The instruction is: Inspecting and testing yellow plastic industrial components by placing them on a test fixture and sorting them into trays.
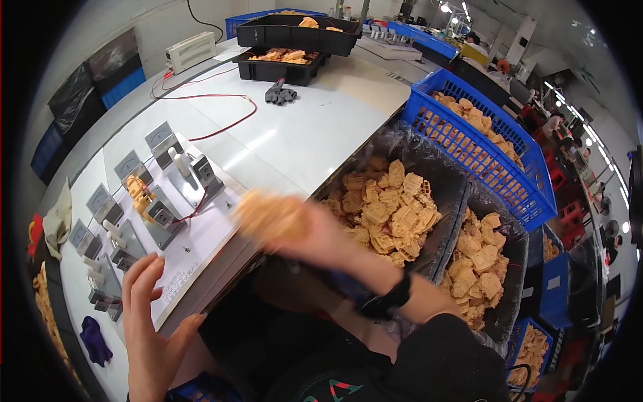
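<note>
My right hand [318,234] is closed round a tan moulded piece [264,214], blurred by motion, above the front edge of the table. My left hand [149,328] is held up with its fingers apart and nothing in them. Beyond it stands a row of small metal fixtures with white posts and meter-like panels, the nearest to my fingers being one fixture [127,251]. Another tan piece [138,195] sits on a fixture [159,218] further along the row. A bin [445,231] lined with clear plastic, heaped with tan pieces [395,211], stands below my right wrist.
A second lined bin of tan pieces [477,264] and a blue crate [462,164] stand at the right. Black trays [295,37] are stacked at the back, near grey gloves [280,94]. A red wire [234,96] runs from a beige power unit [190,52]. A purple cloth [96,340] lies left.
</note>
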The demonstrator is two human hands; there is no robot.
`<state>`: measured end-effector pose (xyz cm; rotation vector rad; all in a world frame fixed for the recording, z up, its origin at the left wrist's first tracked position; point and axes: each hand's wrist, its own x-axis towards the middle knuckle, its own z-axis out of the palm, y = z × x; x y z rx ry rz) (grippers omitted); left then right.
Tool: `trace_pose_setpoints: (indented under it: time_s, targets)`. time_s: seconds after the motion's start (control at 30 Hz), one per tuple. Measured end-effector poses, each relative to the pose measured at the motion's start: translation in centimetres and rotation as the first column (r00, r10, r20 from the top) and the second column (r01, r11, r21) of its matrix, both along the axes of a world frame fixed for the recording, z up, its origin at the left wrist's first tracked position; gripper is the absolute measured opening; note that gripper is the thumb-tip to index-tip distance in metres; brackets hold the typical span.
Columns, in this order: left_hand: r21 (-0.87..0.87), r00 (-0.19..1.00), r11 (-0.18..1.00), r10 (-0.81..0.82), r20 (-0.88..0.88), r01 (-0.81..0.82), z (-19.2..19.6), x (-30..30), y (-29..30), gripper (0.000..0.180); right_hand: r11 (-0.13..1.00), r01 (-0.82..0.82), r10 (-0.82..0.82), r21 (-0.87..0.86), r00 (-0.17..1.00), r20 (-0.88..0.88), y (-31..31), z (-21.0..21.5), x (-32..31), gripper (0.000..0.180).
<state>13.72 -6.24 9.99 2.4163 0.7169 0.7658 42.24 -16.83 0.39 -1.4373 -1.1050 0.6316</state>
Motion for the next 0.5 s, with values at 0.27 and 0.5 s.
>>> trace_pose_setpoints:
  time_s: [0.27,0.5]
  targets:
    - [0.040,0.998,0.997,0.064,0.000,-0.064,-4.2,-6.4,1.7,0.052,0.574,0.740,-0.779,0.350,0.626,-0.046,-12.5,6.5,32.3,0.061]
    - [0.065,0.965,0.963,0.263,0.016,-0.263,-8.7,-11.7,2.5,0.026,0.676,0.699,-0.702,0.231,0.707,-0.086,-10.5,3.5,25.3,0.033]
